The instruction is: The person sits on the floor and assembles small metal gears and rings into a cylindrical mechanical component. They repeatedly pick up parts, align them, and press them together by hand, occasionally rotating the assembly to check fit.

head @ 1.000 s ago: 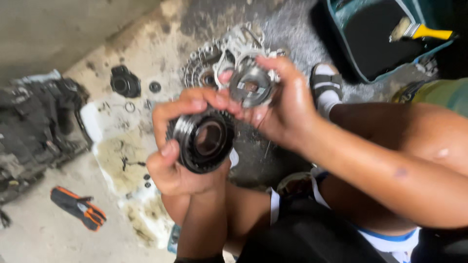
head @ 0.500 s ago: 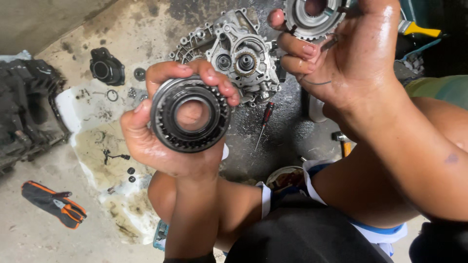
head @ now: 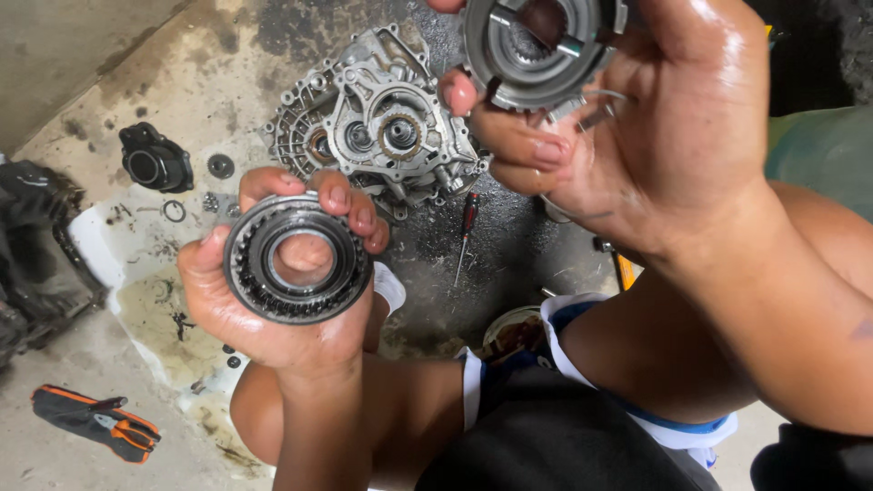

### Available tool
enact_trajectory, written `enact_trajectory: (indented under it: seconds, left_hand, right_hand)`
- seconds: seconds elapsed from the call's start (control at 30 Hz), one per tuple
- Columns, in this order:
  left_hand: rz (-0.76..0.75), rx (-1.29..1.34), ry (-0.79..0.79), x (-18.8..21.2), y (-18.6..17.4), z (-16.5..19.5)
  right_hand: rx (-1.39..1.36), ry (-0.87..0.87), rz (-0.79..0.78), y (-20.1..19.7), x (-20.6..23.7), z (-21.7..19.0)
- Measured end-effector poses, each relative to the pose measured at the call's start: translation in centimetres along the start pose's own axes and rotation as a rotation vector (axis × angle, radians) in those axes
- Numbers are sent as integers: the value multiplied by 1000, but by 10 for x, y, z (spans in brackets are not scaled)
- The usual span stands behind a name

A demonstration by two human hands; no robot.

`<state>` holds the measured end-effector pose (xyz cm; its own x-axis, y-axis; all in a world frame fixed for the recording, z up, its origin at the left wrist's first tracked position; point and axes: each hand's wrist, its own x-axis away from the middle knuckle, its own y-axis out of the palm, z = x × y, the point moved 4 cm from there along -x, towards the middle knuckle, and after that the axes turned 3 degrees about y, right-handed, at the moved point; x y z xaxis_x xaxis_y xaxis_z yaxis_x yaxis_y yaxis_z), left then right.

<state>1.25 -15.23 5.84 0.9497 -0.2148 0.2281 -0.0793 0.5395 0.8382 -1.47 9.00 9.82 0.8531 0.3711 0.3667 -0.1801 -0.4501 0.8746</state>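
My left hand (head: 273, 318) grips a round toothed steel ring hub (head: 296, 259) with a hollow centre, face up, fingers curled over its top edge. My right hand (head: 655, 136), shiny with oil, holds a round metal drum part (head: 536, 45) up near the top of the view, fingers under its rim. A thin wire ring hangs by that hand. Between and below both hands, an aluminium gearbox casing (head: 382, 127) lies on the oily concrete floor, gears showing inside.
A red-handled screwdriver (head: 466, 227) lies beside the casing. A black housing part (head: 155, 164), small rings and washers (head: 173, 211) rest on stained cardboard (head: 145, 309). Orange-and-black pliers (head: 95, 423) lie at lower left. A dark engine part (head: 32, 245) sits at the left edge.
Both hands moved apart. The right hand lifted the drum part up and to the right. The left hand turned the ring hub face-up and lowered it, uncovering the casing.
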Motion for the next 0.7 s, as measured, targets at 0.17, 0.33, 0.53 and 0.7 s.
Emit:
enact_trajectory:
  seconds: [0.17,0.33,0.53,0.7]
  left_hand:
    - [32,-68,-48,7,-7,-8]
    - [77,-39,-126,12,-10,-14]
    - [80,-27,-169,10,-11,-20]
    - [83,-15,-201,9,-16,-26]
  right_hand:
    - [24,8,98,-9,21,-10]
    - [-23,40,-3,-17,28,-13]
    - [15,35,2,-17,34,-17]
    - [55,13,-3,-18,40,-19]
